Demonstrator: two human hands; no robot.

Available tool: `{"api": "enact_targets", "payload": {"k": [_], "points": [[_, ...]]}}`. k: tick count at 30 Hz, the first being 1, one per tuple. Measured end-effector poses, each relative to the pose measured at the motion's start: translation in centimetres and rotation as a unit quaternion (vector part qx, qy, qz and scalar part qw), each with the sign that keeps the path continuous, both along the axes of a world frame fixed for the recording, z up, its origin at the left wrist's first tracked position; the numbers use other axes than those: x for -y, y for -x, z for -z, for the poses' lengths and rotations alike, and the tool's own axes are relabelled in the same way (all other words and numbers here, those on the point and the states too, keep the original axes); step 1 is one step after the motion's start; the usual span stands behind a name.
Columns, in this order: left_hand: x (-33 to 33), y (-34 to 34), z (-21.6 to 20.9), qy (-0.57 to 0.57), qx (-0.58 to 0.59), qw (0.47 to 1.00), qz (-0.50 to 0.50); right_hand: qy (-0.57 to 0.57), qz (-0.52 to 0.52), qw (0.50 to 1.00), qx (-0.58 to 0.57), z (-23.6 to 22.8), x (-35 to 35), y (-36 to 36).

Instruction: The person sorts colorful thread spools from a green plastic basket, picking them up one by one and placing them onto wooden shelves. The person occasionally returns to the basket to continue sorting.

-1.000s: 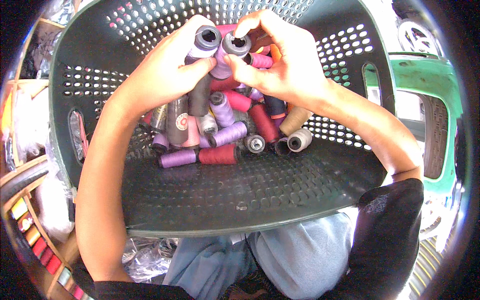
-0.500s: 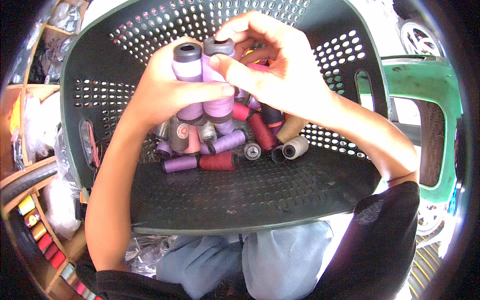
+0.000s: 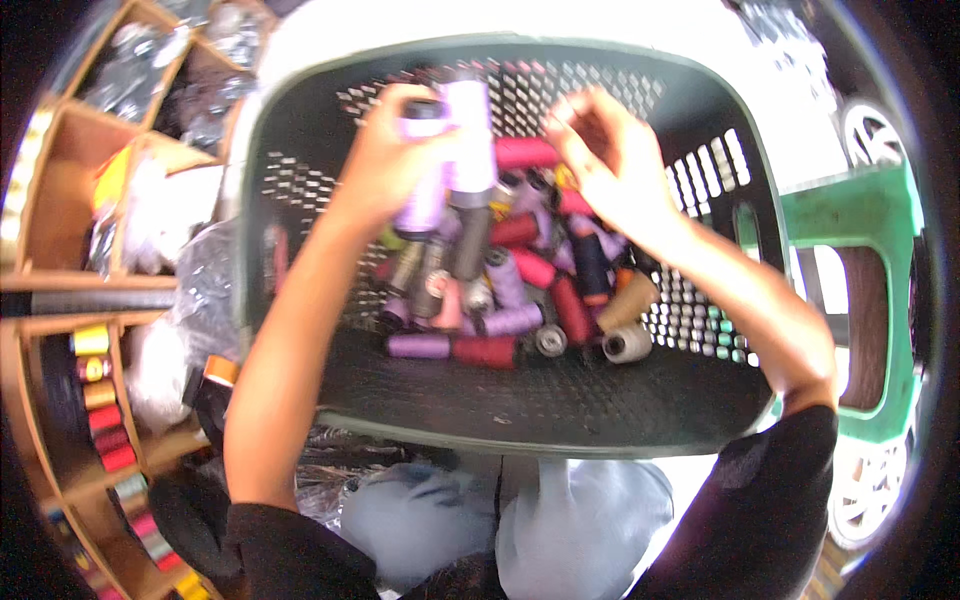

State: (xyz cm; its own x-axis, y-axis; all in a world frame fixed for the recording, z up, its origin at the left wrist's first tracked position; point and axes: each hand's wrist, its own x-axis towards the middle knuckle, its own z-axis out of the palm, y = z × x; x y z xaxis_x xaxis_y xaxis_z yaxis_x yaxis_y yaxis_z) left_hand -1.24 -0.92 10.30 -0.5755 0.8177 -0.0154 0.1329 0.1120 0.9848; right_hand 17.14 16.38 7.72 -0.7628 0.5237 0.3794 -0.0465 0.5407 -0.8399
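Observation:
My left hand (image 3: 385, 165) is closed round two lilac thread spools, held upright above a basket. One is a spool with a dark cap (image 3: 427, 180); beside it a paler, taller-looking spool (image 3: 467, 135) sticks up past my fingers. My right hand (image 3: 615, 160) is lifted over the right part of the basket, apart from both spools. Its thumb and fingertips come together in a blurred pinch; whether a thread is between them cannot be made out. Below lie several loose spools, among them a red spool (image 3: 485, 350), a purple spool (image 3: 418, 346) and a beige spool (image 3: 627, 344).
The dark perforated basket (image 3: 560, 420) rests in front of my lap. At left, wooden shelves (image 3: 70, 215) hold plastic-wrapped goods and a row of coloured spools (image 3: 110, 420). A green frame-like object (image 3: 880, 230) stands at right, near white wheels (image 3: 868, 495).
My right hand has come off the right-hand spool and moved right. Both spools stay in my left hand. The whole view has shifted, showing more of the shelves.

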Motion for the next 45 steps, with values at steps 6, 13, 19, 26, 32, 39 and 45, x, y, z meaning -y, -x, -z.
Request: {"api": "enact_targets", "payload": {"k": [6, 13, 19, 26, 32, 39, 45], "points": [[0.8, 1.1, -5.0, -0.119, -0.275, 0.953, -0.033, -0.201, -0.070, 0.977, 0.022, -3.5, 4.5, 0.0], [13.0, -1.3, -11.8, -0.148, -0.219, 0.962, -0.073, -0.154, -0.165, 0.974, -0.040, -9.7, 13.8, 2.8], [30.0, -3.5, -15.8, -0.158, -0.188, 0.962, -0.123, -0.093, -0.306, 0.946, -0.051, -12.2, 27.2, 6.5], [46.6, -4.8, -15.0, -0.097, -0.275, 0.912, -0.288, -0.053, -0.464, 0.877, -0.117, -13.3, 45.0, 12.5], [58.5, -4.9, -17.3, -0.078, -0.239, 0.906, -0.340, 0.032, -0.513, 0.852, -0.100, -14.4, 57.6, 15.1], [68.2, -4.0, -26.1, 0.076, -0.445, 0.751, -0.481, 0.057, -0.533, 0.842, -0.058, -17.4, 61.4, 16.9], [79.2, 1.6, -34.8, 0.051, -0.520, 0.604, -0.601, 0.081, -0.472, 0.873, -0.092, -17.4, 56.6, 17.8]]}}
